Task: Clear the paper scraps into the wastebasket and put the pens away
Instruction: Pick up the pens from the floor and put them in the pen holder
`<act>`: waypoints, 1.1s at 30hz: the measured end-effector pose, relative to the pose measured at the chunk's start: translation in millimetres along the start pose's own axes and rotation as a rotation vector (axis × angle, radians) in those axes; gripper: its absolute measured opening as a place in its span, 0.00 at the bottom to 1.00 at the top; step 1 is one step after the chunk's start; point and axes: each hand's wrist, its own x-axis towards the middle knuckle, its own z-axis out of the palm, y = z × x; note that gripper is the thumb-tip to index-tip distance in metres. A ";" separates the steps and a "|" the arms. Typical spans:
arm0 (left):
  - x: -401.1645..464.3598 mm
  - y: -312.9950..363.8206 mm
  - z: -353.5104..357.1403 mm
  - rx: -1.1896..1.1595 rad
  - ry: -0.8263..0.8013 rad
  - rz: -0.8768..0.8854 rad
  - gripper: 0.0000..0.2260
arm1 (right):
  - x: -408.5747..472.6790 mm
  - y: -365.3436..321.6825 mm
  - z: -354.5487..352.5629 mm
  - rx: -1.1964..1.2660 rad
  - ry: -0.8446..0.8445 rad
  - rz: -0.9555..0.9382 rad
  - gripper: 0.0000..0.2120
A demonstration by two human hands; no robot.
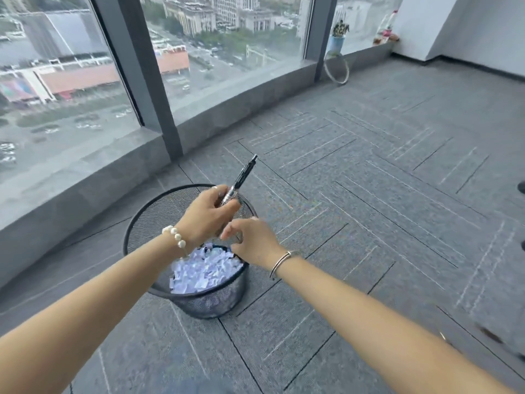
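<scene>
A black mesh wastebasket stands on the grey carpet, partly filled with white paper scraps. My left hand is above the basket and grips a black pen that points up and to the right. Just below it, over the basket's right rim, my right hand has its fingers curled toward the pen's lower end. Whether those fingers hold anything is hidden.
Tall windows with a low grey ledge run along the left and back. A metal hoop leans on the ledge far off, beside a potted plant. Grey carpet tiles stretch to the right.
</scene>
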 end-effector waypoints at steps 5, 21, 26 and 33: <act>0.3 -4.2 1.4 -0.019 -0.010 0.009 0.07 | -7.0 6.4 -0.7 0.151 0.022 0.043 0.04; 52.6 33.6 298.4 -0.013 -0.568 0.182 0.11 | -240.1 253.9 -113.0 0.615 0.369 0.611 0.04; 28.9 3.8 417.7 0.115 -0.755 0.168 0.11 | -342.9 345.7 -73.7 0.589 0.606 0.849 0.05; -14.1 -67.2 520.1 0.053 -0.800 -0.139 0.12 | -389.6 427.3 -0.5 -0.094 0.365 0.966 0.20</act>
